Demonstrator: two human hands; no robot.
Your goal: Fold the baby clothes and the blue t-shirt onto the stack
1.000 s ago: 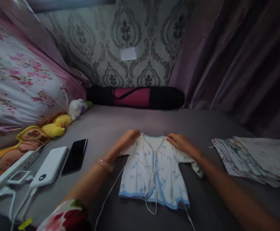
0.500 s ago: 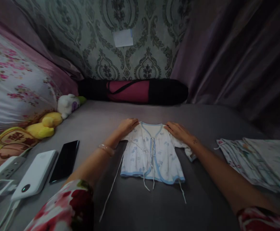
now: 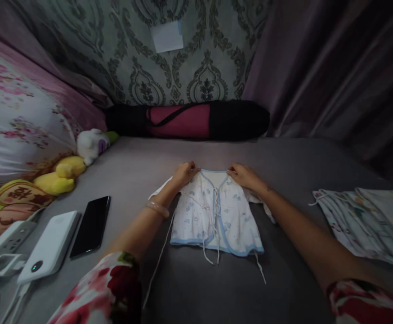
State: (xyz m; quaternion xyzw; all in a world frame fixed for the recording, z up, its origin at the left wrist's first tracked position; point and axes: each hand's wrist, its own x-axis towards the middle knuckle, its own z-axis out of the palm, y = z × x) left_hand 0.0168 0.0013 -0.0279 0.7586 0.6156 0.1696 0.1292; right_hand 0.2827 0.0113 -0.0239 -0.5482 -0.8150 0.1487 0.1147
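Observation:
A small white baby shirt (image 3: 196, 216) with blue trim, printed motifs and string ties lies spread on the grey bed surface, its neckline away from me. My left hand (image 3: 185, 173) pinches the shirt at its left shoulder, beside the collar. At the opposite shoulder, my right hand (image 3: 245, 175) pinches the fabric between thumb and fingers. Both sleeves stick out sideways, partly hidden under my forearms. Loose strings trail from the lower hem and the left side.
Folded printed clothes (image 3: 361, 225) lie in a stack at right. On the left are a black phone (image 3: 91, 227), a white power bank (image 3: 50, 247), a power strip (image 3: 9, 238) and plush toys (image 3: 56, 177). A black and pink long bag (image 3: 183, 120) lies against the wall.
Both hands have shifted inward along the shoulders toward the collar, their fingers now pinching the cloth. More of the left sleeve shows. The view has tilted slightly down.

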